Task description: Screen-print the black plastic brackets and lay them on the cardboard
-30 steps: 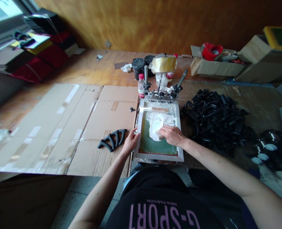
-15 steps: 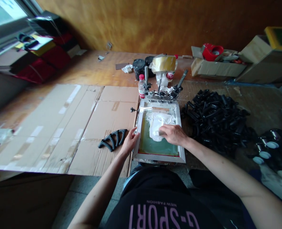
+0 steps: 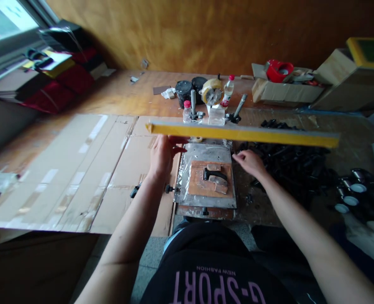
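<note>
My left hand (image 3: 162, 156) is beneath the raised screen frame (image 3: 244, 134), at the left of a metal base plate (image 3: 187, 192). Its thumb and fingers are apart, pointing right, with nothing visible between them; the frame's edge covers its top. Over the right side of the plate my right hand (image 3: 249, 162) has its fingers curled together; whatever is in them, if anything, is hidden. A curved black handle (image 3: 217, 174) lies on a wooden jig (image 3: 196, 185) in the middle of the plate. Part of another black handle (image 3: 134, 192) shows behind my left forearm.
A heap of black parts (image 3: 288, 169) lies right of the plate. Flattened cardboard (image 3: 111, 169) covers the left of the table. Behind are clamp posts (image 3: 193, 101), a tape roll (image 3: 212, 91), bottles (image 3: 227, 90) and dark tubs (image 3: 183, 90). A carton (image 3: 288, 90) stands back right.
The screen frame has swung up from the base, uncovering the jig and black handle. My left hand has moved up and forward; my right hand has moved right, away from the white ink.
</note>
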Demonstrator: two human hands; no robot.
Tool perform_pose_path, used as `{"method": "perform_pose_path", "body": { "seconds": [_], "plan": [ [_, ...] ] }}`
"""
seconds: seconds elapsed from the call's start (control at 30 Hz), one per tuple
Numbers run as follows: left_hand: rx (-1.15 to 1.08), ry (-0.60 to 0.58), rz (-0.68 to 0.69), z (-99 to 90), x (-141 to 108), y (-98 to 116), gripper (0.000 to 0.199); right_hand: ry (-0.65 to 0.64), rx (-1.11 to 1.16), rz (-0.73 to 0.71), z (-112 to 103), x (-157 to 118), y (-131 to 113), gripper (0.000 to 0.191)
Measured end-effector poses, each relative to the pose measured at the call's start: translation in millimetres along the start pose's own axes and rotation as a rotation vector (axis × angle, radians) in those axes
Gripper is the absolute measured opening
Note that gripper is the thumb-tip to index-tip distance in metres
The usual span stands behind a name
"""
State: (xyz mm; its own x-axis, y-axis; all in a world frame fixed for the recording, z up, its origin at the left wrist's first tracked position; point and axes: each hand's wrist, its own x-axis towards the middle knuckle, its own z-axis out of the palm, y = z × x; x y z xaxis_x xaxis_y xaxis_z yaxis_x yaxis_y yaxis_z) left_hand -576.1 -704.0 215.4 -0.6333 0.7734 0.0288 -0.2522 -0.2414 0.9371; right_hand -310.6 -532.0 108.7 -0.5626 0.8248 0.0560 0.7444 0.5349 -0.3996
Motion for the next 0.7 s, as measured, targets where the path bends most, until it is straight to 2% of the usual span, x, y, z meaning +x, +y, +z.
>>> {"method": "perform_pose_path", "body": {
  "seconds": [0.03,0.1,0.17,0.2,0.27,0.3,0.33,0.4,0.47,0.5,0.6,0.67,0.7],
  "plan": [
    [-0.022,0.009,0.004,6.1,4.0,-0.7,0.050,-0.084,-0.040,-0.070,16.5,-12.4,-7.7,0.038],
    [-0.063,0.072,-0.006,13.3,-2.2,-11.9,0.053,-0.155,-0.141,-0.147,44.4,-31.7,-28.5,0.032],
    [-0.064,0.079,-0.147,14.5,-27.7,-36.0,0.056,-0.184,-0.198,-0.119,60.1,-43.4,-50.8,0.024],
    [-0.044,0.040,-0.286,13.5,-45.6,-51.3,0.057,-0.188,-0.200,-0.080,63.4,-47.9,-61.9,0.021],
    [0.011,-0.104,-0.651,10.1,-84.0,-82.9,0.061,-0.161,-0.161,-0.044,64.5,-57.5,-84.8,0.020],
    [-0.006,-0.126,-0.750,7.8,-100.9,-96.7,0.060,-0.136,-0.129,-0.084,63.8,-63.2,-96.5,0.020],
    [-0.037,-0.111,-0.797,4.6,-114.4,-108.1,0.058,-0.120,-0.091,-0.165,62.9,-69.0,-107.3,0.019],
    [-0.119,-0.006,-0.778,-7.8,-128.9,-121.3,0.050,-0.146,-0.002,-0.392,60.1,-77.4,-121.2,0.019],
    [-0.125,0.121,-0.728,-34.3,-129.1,-123.6,0.043,-0.193,0.044,-0.515,53.8,-77.0,-115.5,0.019],
    [-0.082,0.189,-0.711,-54.3,-126.5,-122.4,0.040,-0.202,0.021,-0.493,48.8,-73.1,-103.6,0.018],
    [0.151,0.452,-0.644,-135.0,-120.5,-121.1,0.041,-0.210,-0.250,-0.220,29.7,-56.9,-41.0,0.012],
    [0.308,0.668,-0.658,-191.3,-121.7,-127.1,0.041,-0.291,-0.464,-0.080,19.8,-53.3,6.5,0.026],
    [0.384,0.727,-0.716,-215.3,-122.8,-131.8,0.041,-0.347,-0.536,-0.050,17.2,-54.9,27.2,0.028]
  ]
}}
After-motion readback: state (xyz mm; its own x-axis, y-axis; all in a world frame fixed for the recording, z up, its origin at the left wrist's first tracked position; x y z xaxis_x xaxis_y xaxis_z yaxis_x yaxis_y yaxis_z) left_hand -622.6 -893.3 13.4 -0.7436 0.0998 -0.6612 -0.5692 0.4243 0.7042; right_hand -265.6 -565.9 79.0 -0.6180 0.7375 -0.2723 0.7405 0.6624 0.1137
